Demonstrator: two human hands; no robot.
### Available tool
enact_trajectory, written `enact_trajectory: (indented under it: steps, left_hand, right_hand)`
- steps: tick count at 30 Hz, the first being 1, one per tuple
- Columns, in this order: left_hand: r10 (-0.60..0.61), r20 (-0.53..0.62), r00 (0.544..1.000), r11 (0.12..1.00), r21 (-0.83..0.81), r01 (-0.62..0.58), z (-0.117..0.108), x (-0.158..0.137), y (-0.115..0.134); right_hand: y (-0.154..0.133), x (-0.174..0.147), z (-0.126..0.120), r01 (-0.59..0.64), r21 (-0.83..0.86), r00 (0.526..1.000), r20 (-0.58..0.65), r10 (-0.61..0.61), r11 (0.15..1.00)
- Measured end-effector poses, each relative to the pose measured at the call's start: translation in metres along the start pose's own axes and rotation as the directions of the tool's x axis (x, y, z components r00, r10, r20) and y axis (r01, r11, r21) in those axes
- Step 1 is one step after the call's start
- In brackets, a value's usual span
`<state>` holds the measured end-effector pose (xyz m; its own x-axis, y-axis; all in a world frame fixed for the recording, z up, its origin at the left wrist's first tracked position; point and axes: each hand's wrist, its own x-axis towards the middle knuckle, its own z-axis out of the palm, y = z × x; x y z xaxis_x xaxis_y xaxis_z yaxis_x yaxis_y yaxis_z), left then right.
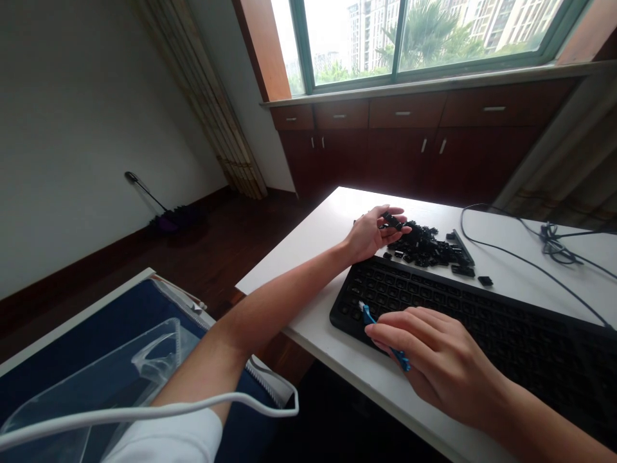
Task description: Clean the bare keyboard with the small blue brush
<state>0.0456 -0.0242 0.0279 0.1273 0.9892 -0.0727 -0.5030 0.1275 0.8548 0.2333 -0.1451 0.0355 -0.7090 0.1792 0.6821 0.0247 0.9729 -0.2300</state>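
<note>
Fingers of the right hand [443,363] are pinched together on one blue brush [369,316], its pale bristles over the left end of one black keyboard [429,294]. The left hand [370,235], fingers curled and slightly parted, holds dark key pieces [393,220], too bunched to count, beside one heap of keycaps [421,247] beyond the keyboard. The keyboard's near left corner sits close to the front edge of the white tabletop [311,251]; open room lies left of the left hand.

Home-like room, long curtain [205,96], dark wooden cabinets [337,157] below window [399,38], apartment blocks [486,29] outside
</note>
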Motion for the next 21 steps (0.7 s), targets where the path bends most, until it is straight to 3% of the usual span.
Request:
enact_trajectory:
  steps: [21]
  left_hand:
    - [-0.015,-0.012,1.0,0.999,-0.051,0.015,0.0033,-0.0011,0.0023]
  right_hand:
    - [0.001,-0.0074,0.0041,0.007,-0.029,1.0,0.028,-0.006,1.0]
